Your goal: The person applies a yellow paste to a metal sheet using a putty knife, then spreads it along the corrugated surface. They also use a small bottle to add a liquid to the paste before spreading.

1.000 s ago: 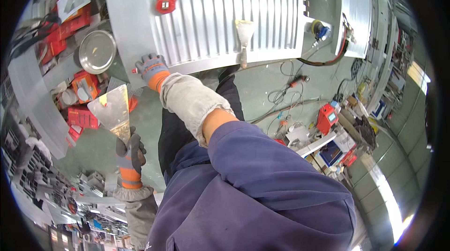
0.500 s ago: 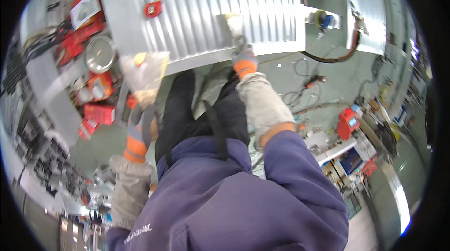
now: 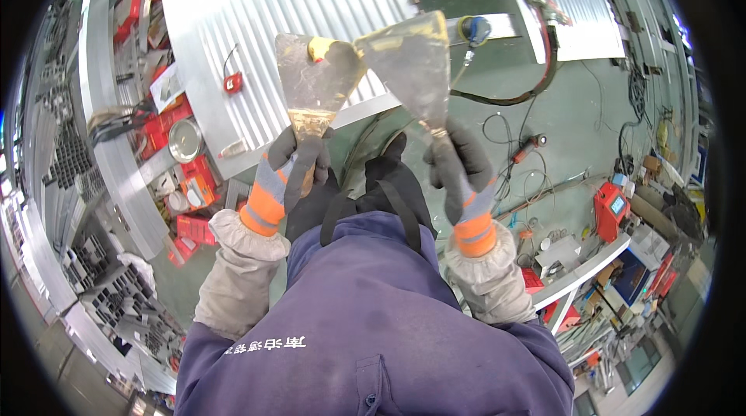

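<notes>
My left hand, in a grey and orange work glove, is closed around the handle of a wide putty knife. A lump of yellowish paste sits near the top of its blade. In my right hand, gloved alike, is a second putty knife, its blade smeared with a thin yellowish film along the edge. Both blades point away from me, and their inner corners meet or overlap; whether they touch I cannot tell. Beyond them lies a ribbed metal panel.
A red tape measure lies on the panel. Left of it stand a round metal dish and red boxes. On the right, a blue and yellow disc tool with a hose, a corded power tool and a red device.
My right hand has drawn its putty knife back off the panel toward me. The left hand has risen and moved inward, bringing the two blades together.
</notes>
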Demonstrator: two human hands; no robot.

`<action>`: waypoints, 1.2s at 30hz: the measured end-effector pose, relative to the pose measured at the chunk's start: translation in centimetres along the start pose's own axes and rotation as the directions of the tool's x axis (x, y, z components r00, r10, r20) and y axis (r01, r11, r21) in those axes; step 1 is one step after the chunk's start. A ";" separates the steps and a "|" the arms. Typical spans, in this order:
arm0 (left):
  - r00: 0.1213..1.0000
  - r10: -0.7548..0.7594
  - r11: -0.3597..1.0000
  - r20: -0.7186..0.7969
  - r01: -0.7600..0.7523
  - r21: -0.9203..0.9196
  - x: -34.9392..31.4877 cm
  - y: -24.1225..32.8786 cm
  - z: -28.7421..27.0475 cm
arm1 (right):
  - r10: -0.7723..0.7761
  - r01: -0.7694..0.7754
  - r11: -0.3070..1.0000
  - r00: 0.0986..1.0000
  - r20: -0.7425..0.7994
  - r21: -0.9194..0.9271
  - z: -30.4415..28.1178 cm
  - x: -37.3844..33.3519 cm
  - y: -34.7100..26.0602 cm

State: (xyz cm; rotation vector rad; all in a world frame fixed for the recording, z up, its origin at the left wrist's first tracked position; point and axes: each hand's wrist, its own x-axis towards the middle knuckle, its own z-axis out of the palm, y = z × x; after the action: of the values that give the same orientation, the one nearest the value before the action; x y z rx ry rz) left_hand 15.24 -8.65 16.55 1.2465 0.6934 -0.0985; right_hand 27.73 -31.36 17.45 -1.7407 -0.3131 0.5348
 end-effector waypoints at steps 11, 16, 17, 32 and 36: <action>0.968 -0.161 0.955 0.192 0.104 0.278 -2.5 7.2 3.2 | 0.208 -0.206 0.977 0.977 -0.050 0.047 -9.5 -2.3 -6.9; 0.962 -0.162 0.933 0.219 0.078 0.351 -3.4 9.2 1.4 | 0.154 -0.156 0.985 0.988 -0.032 -0.068 -9.4 -2.7 -9.7; 0.963 -0.139 0.930 0.231 0.046 0.364 -3.6 9.8 1.2 | 0.146 -0.150 0.985 0.988 -0.052 -0.080 -8.8 -2.9 -10.4; 0.922 -0.245 0.866 0.300 0.069 0.495 -5.3 14.4 -2.2 | -0.009 0.011 0.998 1.000 0.025 -0.056 -8.2 -3.5 -12.1; 0.915 -0.227 0.875 0.334 0.041 0.482 -5.3 14.2 -2.2 | -0.163 0.159 0.984 0.986 -0.040 -0.086 -8.7 -4.1 -11.3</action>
State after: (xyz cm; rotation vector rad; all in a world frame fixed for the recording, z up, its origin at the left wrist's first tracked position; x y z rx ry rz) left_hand 16.24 -3.41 30.86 1.5794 0.4215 -0.6469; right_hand 29.52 -37.98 30.64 -1.7861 -0.4440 0.3680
